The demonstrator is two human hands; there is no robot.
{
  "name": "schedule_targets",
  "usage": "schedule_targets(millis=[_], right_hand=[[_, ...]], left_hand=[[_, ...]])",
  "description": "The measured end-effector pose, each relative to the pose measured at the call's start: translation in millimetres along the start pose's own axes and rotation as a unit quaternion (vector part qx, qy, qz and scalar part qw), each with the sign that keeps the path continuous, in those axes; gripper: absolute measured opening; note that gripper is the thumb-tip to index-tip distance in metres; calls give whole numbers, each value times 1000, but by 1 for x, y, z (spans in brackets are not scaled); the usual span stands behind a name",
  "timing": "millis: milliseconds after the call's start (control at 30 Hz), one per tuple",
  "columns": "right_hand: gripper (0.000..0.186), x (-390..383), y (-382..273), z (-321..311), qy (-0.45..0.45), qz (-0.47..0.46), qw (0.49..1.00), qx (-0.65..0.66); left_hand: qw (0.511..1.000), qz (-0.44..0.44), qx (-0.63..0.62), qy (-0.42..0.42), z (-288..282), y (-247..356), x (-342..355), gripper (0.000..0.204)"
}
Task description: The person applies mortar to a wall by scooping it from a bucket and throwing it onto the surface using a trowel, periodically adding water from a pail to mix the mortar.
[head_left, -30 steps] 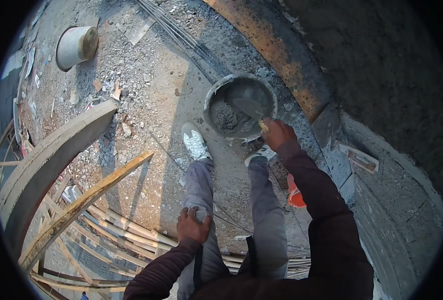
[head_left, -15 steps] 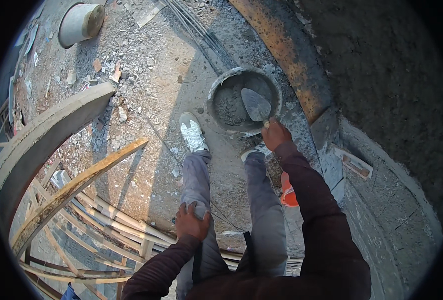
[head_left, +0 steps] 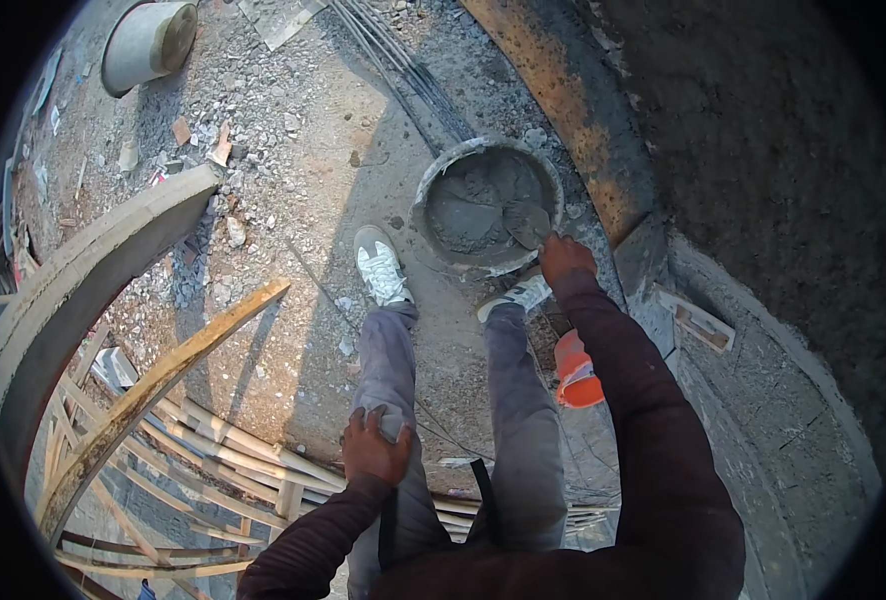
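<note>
My right hand (head_left: 568, 262) is closed round the handle of a trowel (head_left: 528, 222) at the right rim of a round mortar tub (head_left: 429, 240). The trowel's blade reaches into the tub and lies against the wet grey mortar (head_left: 466, 215), partly sunk in it. On my left knee rests my left hand (head_left: 377, 445), its fingers spread over the grey trouser leg, holding nothing. My two white shoes stand just short of the tub.
An orange bucket (head_left: 579, 372) lies under my right forearm. To the right rises a plastered wall (head_left: 763, 150) with a wooden float (head_left: 698, 320) on the ledge below. Rods (head_left: 403, 75) touch the tub's far side. Timber (head_left: 163, 400) and a curved concrete edge (head_left: 93, 245) stand left; another bucket (head_left: 151, 45) lies far left.
The trowel's blade has gone from above the mortar down into it, toward the tub's right side. My right hand has shifted slightly right. My left hand stays on the knee.
</note>
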State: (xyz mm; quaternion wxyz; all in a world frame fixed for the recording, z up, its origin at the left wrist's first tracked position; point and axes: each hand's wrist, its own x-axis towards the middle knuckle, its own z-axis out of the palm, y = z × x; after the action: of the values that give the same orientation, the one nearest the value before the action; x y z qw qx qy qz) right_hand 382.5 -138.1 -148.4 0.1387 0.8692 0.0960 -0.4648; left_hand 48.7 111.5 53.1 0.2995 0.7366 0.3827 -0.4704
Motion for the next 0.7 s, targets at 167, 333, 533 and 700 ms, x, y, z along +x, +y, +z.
schedule_targets(millis=[167,333,533,700], right_hand=[[45,51,-78,58,12,-12,982,188],[45,0,-58,67,15,-74,962,262],[45,-36,-4,20,77,-41,980,179],[34,-190,20,-117,150,-94,963,201]], left_hand=[[999,26,-24,22,4,2,7,57],[999,21,-13,39,-1,-9,7,57],[999,18,-35,11,-16,23,1,61],[999,29,-11,29,-25,37,-18,65]])
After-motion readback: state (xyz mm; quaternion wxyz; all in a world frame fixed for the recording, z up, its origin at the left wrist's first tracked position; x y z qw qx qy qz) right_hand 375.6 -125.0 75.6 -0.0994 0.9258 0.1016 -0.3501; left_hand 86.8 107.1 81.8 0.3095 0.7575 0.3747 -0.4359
